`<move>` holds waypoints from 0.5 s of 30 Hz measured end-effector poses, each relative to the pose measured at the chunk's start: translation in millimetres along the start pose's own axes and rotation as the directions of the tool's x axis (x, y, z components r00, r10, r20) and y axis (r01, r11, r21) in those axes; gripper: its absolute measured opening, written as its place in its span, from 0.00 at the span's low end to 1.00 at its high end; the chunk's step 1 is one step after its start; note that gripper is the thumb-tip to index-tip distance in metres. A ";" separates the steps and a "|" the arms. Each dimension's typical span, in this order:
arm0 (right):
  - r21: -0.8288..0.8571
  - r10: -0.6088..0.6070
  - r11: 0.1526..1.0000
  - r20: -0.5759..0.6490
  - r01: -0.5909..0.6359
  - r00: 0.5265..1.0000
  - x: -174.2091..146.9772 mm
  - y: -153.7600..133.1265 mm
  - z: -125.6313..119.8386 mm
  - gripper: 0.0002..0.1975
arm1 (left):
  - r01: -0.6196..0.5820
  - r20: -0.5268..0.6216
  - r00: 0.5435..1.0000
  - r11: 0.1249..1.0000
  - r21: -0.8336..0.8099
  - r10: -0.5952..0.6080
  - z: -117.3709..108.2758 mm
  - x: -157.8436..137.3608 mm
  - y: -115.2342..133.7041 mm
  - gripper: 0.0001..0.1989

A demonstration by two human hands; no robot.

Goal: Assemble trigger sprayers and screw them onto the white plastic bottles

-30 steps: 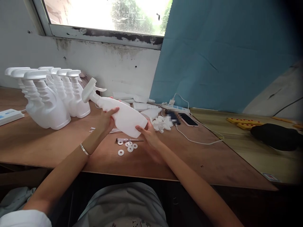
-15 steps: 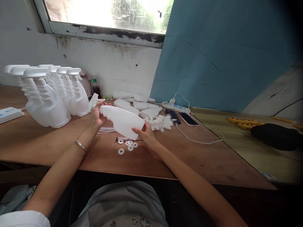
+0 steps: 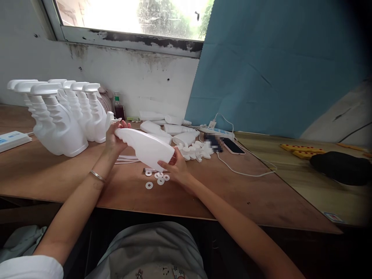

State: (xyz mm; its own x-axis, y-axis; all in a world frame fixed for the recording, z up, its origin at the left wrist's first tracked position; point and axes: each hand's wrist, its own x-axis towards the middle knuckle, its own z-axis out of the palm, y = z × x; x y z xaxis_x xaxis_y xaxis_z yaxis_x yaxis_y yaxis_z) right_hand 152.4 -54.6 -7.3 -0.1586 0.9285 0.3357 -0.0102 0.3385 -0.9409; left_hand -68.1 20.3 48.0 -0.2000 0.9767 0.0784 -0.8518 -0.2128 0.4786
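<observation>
On the near part of the brown wooden table [image 3: 226, 193], flat white rings [image 3: 159, 178] are scattered, perhaps to be easily reached. Above and just behind them, a smooth white plastic bottle [image 3: 147, 148] is held tilted. Its wide bottom is pinched by the right hand [image 3: 178, 168], and its neck end is gripped by the curled left hand [image 3: 114, 137], likely so it is kept steady. Far left, white plastic spray bottles [image 3: 69, 131] are stood close together, maybe to save room.
</observation>
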 end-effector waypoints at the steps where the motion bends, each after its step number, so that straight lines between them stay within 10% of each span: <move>1: 0.048 0.014 0.999 0.002 -0.014 1.000 0.5 -1.5 -0.9 0.24 | -0.044 0.031 0.999 0.998 0.047 0.043 0.1 -2.5 1.3 0.10; 5: 0.196 0.114 0.973 0.045 -0.120 0.993 3.1 -4.1 -3.7 0.22 | -0.189 0.113 0.979 0.968 0.165 0.172 0.0 -10.8 4.8 0.11; 15: 0.129 0.068 0.989 0.061 -0.076 0.996 -0.6 -5.6 -0.1 0.26 | -0.088 0.123 0.989 0.993 0.074 0.078 1.4 -10.0 6.1 0.18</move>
State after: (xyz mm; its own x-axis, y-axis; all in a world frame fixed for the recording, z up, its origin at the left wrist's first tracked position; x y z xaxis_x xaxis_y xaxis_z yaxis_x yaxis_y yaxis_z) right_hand 152.7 -57.1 -2.2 -0.2184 0.9385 0.2674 -0.1251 0.2448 -0.9615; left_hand -70.6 9.3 51.3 -0.2051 0.9530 0.2228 -0.7927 -0.2953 0.5334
